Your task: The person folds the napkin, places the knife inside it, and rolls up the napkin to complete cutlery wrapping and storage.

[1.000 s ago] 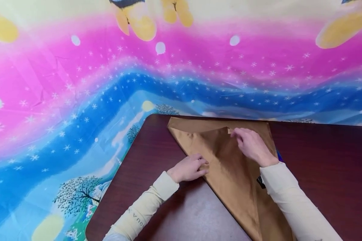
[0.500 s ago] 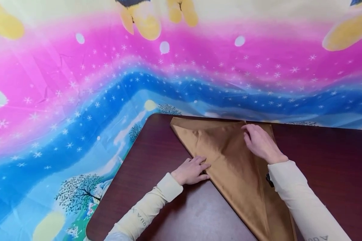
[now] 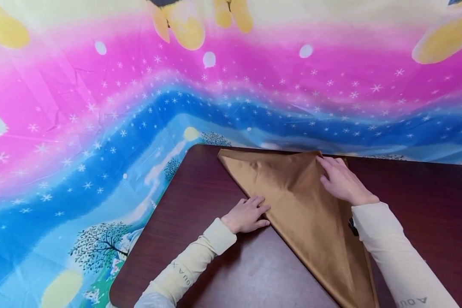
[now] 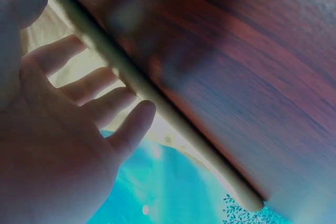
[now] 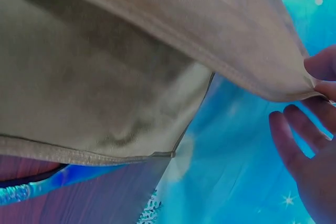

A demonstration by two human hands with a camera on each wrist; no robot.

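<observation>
A satiny brown cloth [image 3: 300,218] lies folded over itself in a long triangle on the table. My left hand [image 3: 247,214] rests with spread fingertips on its left folded edge; in the left wrist view the fingers [image 4: 100,85] lie over that fold, curling round nothing. At the far right corner, my right hand [image 3: 342,179] pinches the upper layer between thumb and finger. The right wrist view shows this upper layer [image 5: 236,30] lifted, apart from the lower layer [image 5: 94,87], whose own corner lies underneath.
The dark reddish wooden table [image 3: 419,201] extends to both sides. Behind it hangs a pink and blue printed backdrop [image 3: 231,85]. A shiny blue item [image 5: 52,182] with a black edge shows beside the cloth in the right wrist view.
My right hand has drawn the upper layer's corner to the right and slightly away, close to the lower layer's far right corner. The left hand has settled on the folded edge.
</observation>
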